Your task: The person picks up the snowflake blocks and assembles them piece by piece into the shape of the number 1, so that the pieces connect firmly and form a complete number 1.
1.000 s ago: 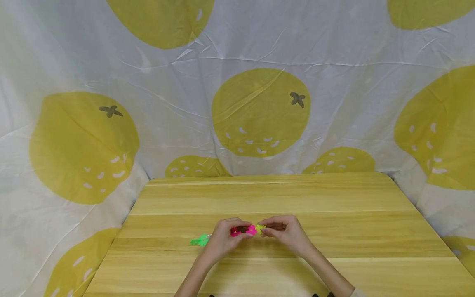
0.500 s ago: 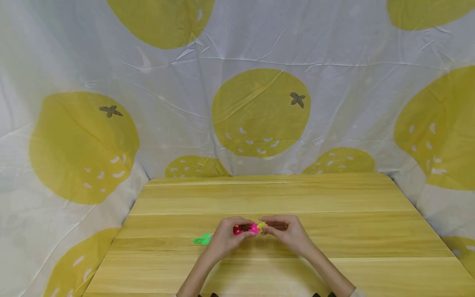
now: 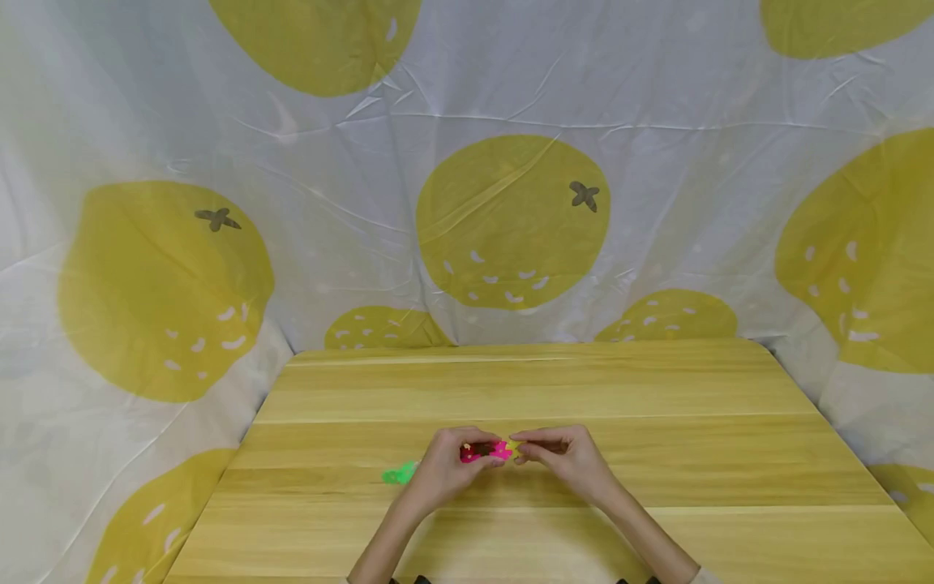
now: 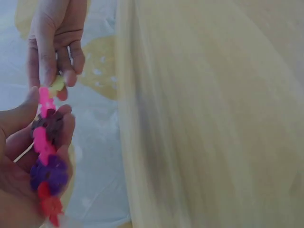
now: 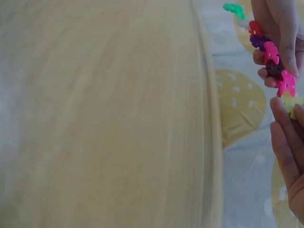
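My left hand (image 3: pixel 443 472) grips a chain of interlocking plastic snowflake discs between its thumb and fingers. In the left wrist view the chain shows a pink disc (image 4: pixel 46 100) at the top, then a dark brown disc (image 4: pixel 51 124), another pink disc, a purple disc (image 4: pixel 49 175) and a red disc (image 4: pixel 50 204). A green disc (image 5: pixel 234 10) forms the far end, past a whitish piece, and sticks out beyond the left wrist. My right hand (image 3: pixel 571 462) pinches a yellow disc (image 5: pixel 290 102), which meets the edge of the end pink disc.
Both hands are above a wooden table (image 3: pixel 540 389), near its front middle. Behind it and at both sides hangs a pale cloth (image 3: pixel 350 243) printed with big yellow fruits.
The yellow disc has turned in the right fingers and come closer against the pink disc. The left hand and the chain's green end have shifted slightly right.
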A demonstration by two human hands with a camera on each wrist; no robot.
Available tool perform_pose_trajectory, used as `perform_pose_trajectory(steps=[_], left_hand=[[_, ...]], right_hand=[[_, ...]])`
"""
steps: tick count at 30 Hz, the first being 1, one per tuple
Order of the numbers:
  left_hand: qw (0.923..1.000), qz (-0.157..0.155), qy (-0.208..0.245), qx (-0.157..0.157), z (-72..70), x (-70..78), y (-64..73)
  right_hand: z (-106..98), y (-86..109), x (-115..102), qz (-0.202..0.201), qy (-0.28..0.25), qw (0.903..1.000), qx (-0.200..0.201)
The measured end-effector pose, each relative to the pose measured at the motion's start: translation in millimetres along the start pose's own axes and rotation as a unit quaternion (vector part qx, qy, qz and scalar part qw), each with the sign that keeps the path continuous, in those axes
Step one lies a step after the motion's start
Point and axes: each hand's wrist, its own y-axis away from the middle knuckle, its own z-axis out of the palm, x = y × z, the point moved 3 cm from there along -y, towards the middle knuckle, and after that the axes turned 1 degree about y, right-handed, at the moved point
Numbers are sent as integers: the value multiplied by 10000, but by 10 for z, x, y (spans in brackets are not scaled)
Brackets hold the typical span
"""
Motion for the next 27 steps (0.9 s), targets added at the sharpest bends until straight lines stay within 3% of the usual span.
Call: perform_pose_trajectory(steps=[4,7,10,14,18,23,27], left_hand=[[9973,-125,438,-576,-42,1,6],[9905,-354,855,-1018,-79,20,17],[9853,-629,1079,-1162,-100,44,27],[9880,-760,1040,-855,-91,87,18],[9951,-642,690,-315,-60,121,-8],[9973,-523,509,126,-2,127,-44],[9954,-539,752,263,70,140,-74]], right_hand=[[-41,8,-7,51,141,9997,206],[-73,8,-19,157,265,9992,251],[-94,4,-41,289,453,9981,291],[-114,-6,-86,467,819,9924,795],[-95,4,-111,615,957,9843,1347],[55,24,-96,737,377,9928,865],[173,31,-91,723,292,9949,642]])
